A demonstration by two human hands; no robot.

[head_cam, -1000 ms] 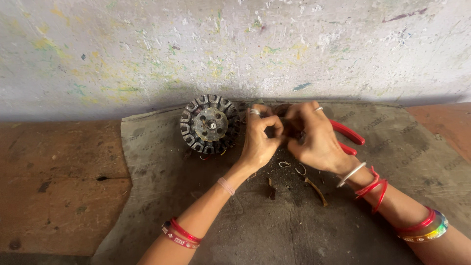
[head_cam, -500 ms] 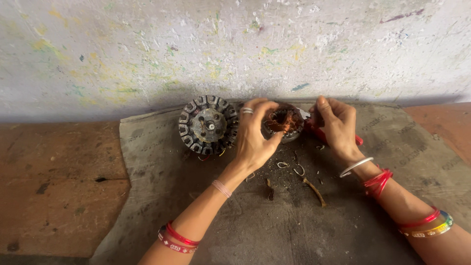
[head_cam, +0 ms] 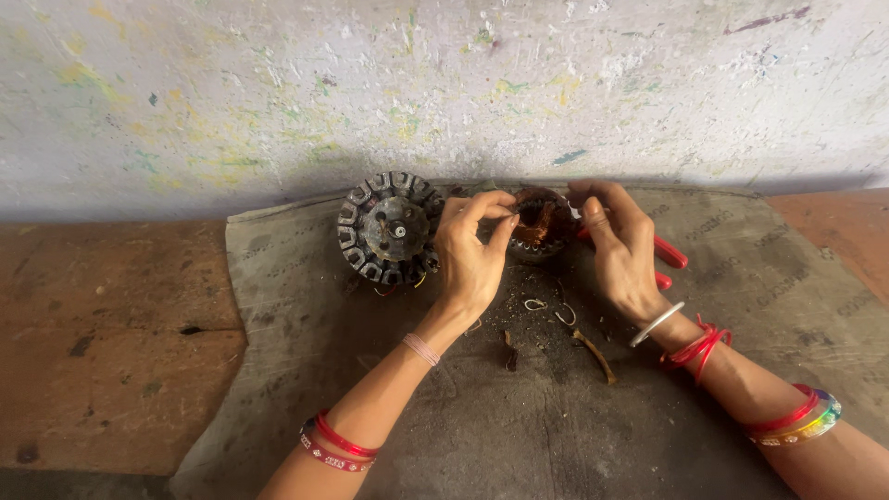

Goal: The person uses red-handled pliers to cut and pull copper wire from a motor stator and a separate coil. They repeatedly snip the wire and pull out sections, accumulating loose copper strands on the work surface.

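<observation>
— What are you on?

— My left hand [head_cam: 472,255] pinches the rim of the small coil [head_cam: 540,222], against the wall. My right hand [head_cam: 622,245] grips red pliers [head_cam: 669,255] beside it.

— Next?

— Probably a firm, steady pull on the wire.

Soft even daylight, sharp focus

Stator [head_cam: 389,229] lies left of coil [head_cam: 540,222], seemingly on mat [head_cam: 519,426].

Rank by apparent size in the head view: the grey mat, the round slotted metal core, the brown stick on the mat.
1. grey mat
2. round slotted metal core
3. brown stick
</observation>
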